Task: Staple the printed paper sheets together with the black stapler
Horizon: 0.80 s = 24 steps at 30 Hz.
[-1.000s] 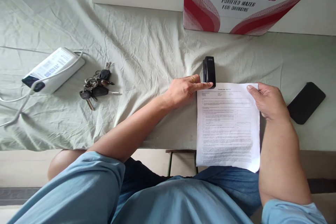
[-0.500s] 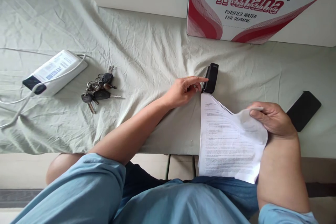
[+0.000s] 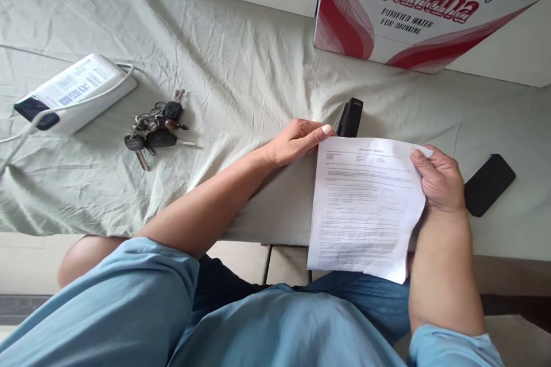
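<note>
Printed papers [image 3: 364, 212] spread between my hands, over the front edge of the cloth-covered table and above my lap. My left hand [image 3: 299, 140] pinches their top left corner, thumb on the upper face and fingers hidden beneath. At the top right corner, my right hand [image 3: 441, 178] grips the papers with its thumb on top. A black stapler [image 3: 353, 116] lies just beyond the papers' top edge, close to my left fingertips; its near end is covered by them.
Across the back stands a Wahaha water carton [image 3: 408, 17]. To the left lie a bunch of keys [image 3: 157, 129] and a white box-shaped device [image 3: 81, 92] with a cable. A black phone [image 3: 489, 185] rests right of my right hand.
My left hand has come off the stapler and taken the papers' top left corner. The right hand has moved up and left, flattening the folded-over top of the sheets.
</note>
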Motion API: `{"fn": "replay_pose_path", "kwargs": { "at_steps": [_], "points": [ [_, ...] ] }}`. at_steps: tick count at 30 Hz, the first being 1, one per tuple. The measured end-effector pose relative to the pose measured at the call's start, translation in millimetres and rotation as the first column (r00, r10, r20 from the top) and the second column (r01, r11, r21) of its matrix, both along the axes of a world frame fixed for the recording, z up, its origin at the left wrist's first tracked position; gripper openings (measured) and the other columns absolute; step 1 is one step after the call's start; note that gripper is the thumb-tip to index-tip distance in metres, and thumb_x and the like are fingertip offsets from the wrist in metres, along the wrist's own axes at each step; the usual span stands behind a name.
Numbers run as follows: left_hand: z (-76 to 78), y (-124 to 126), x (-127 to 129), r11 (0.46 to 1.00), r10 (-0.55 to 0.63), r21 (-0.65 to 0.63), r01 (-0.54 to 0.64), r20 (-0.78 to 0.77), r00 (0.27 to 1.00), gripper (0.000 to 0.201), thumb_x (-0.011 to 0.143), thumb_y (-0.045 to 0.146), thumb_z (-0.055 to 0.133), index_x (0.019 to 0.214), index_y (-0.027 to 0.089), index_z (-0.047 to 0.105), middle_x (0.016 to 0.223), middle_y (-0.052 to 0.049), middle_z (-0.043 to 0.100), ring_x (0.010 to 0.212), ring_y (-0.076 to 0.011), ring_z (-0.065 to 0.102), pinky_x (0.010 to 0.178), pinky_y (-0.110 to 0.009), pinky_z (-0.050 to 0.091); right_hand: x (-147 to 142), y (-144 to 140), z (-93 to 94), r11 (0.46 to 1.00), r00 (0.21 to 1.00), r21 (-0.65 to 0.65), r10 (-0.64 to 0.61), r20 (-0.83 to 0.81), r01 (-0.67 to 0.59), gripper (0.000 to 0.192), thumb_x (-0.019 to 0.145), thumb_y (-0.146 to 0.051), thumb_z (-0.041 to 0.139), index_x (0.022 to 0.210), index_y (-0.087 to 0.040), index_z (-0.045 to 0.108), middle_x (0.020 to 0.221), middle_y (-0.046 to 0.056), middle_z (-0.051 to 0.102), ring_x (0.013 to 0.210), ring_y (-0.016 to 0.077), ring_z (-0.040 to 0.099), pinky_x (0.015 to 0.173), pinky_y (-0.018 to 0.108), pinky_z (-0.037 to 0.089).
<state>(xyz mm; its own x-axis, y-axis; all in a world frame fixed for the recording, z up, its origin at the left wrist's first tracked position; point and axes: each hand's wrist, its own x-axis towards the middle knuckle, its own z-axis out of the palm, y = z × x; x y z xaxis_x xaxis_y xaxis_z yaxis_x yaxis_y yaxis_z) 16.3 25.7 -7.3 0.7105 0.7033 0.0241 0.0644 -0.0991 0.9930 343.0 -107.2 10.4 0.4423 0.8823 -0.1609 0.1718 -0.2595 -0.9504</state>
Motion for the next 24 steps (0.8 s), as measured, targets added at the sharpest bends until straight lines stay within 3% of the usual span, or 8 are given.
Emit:
{"fn": "replay_pose_path", "kwargs": {
  "at_steps": [6, 10, 13, 16, 21, 24],
  "points": [
    [-9.1, 3, 3, 0.998, 0.011, 0.057, -0.007, -0.073, 0.997, 0.05, 0.1, 0.068, 0.077, 0.097, 0.018, 0.079, 0.074, -0.002, 0.066, 0.069, -0.0152, 0.057, 0.064, -0.031, 0.043, 4, 1, -14.5, 0.999, 0.999, 0.045, -0.024, 0.041, 0.022, 0.044, 0.079, -0.069, 0.102, 0.087, -0.032, 0.08, 0.074, -0.001, 0.074, 0.063, 0.0221, 0.064, 0.061, 0.038, 0.05],
    [-16.2, 6, 5, 0.996, 0.082, 0.051, -0.077, -0.099, 0.992, 0.036, 0.096, 0.052, 0.082, 0.087, 0.02, 0.069, 0.072, 0.001, 0.059, 0.067, -0.0122, 0.049, 0.062, -0.03, 0.037, 3, 2, -12.3, 0.994, 0.998, 0.097, -0.052, -0.034, 0.055, 0.041, 0.078, -0.061, 0.104, 0.092, -0.029, 0.082, 0.088, 0.002, 0.084, 0.084, 0.0256, 0.077, 0.084, 0.043, 0.063],
    [-20.2, 8, 6, 0.976, 0.219, 0.009, -0.218, -0.044, 0.975, 0.052, 0.091, 0.06, 0.09, 0.081, 0.023, 0.055, 0.074, 0.002, 0.054, 0.071, -0.0129, 0.049, 0.063, -0.03, 0.038, 1, 4, -8.9, 0.995, 0.991, 0.088, -0.037, -0.129, 0.049, 0.046, 0.067, -0.052, 0.11, 0.093, -0.028, 0.081, 0.102, 0.004, 0.089, 0.099, 0.0267, 0.08, 0.104, 0.045, 0.065],
    [-19.6, 8, 6, 0.958, 0.285, -0.043, -0.284, 0.033, 0.958, 0.066, 0.087, 0.075, 0.092, 0.083, 0.024, 0.049, 0.079, 0.001, 0.052, 0.076, -0.014, 0.052, 0.066, -0.03, 0.043, -1, 6, -8.2, 0.999, 0.988, 0.022, -0.026, -0.151, 0.029, 0.048, 0.058, -0.043, 0.113, 0.093, -0.03, 0.082, 0.102, 0.003, 0.089, 0.1, 0.0274, 0.079, 0.11, 0.048, 0.065],
    [-14.5, 5, 3, 0.972, 0.212, -0.123, -0.201, 0.084, 0.974, 0.068, 0.095, 0.09, 0.076, 0.089, 0.024, 0.059, 0.079, 0.0, 0.055, 0.073, -0.0151, 0.057, 0.064, -0.032, 0.046, 2, 9, -10.6, 0.989, 0.987, 0.111, -0.081, -0.135, 0.097, 0.042, 0.06, -0.035, 0.11, 0.095, -0.029, 0.086, 0.103, 0.003, 0.089, 0.102, 0.0268, 0.078, 0.112, 0.048, 0.064],
    [-19.9, 6, 3, 0.991, 0.116, -0.074, -0.113, 0.04, 0.992, 0.071, 0.094, 0.093, 0.077, 0.092, 0.023, 0.072, 0.077, -0.004, 0.063, 0.077, -0.0201, 0.067, 0.064, -0.036, 0.051, 10, 11, -12.9, 0.969, 0.975, 0.164, -0.161, -0.154, 0.186, 0.04, 0.055, -0.031, 0.111, 0.086, -0.028, 0.085, 0.094, 0.002, 0.087, 0.094, 0.0244, 0.077, 0.11, 0.046, 0.064]
  ]
}}
